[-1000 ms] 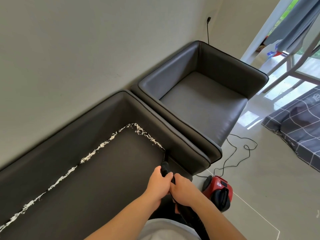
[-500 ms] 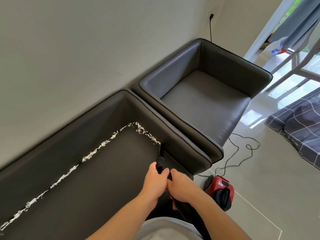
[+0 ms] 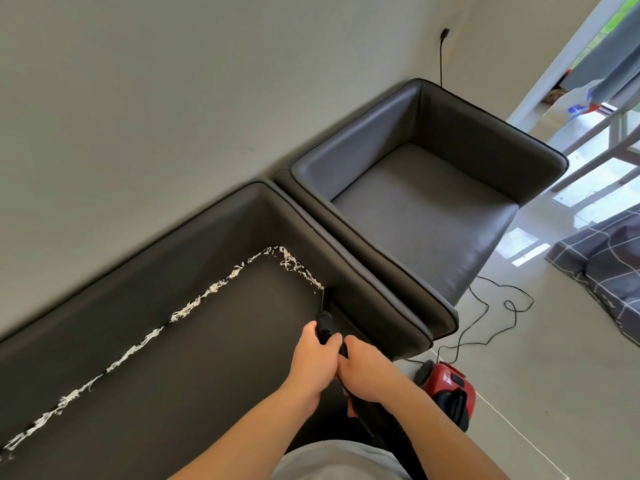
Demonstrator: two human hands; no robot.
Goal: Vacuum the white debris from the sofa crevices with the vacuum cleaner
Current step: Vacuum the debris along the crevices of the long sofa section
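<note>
Lining sofa [image 3: 214, 358] crevices: shredded white debris [image 3: 194, 306].

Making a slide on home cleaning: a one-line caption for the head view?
Both hands, left and right, grip the black vacuum nozzle at the sofa crevice lined with white debris.

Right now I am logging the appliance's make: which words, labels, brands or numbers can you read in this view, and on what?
None can be read.
Red vacuum cleaner: dark marks on its top, too blurred to read.
Blue-and-red item by the doorway: too small to read.
Sofa, armchair: no text visible.
</note>
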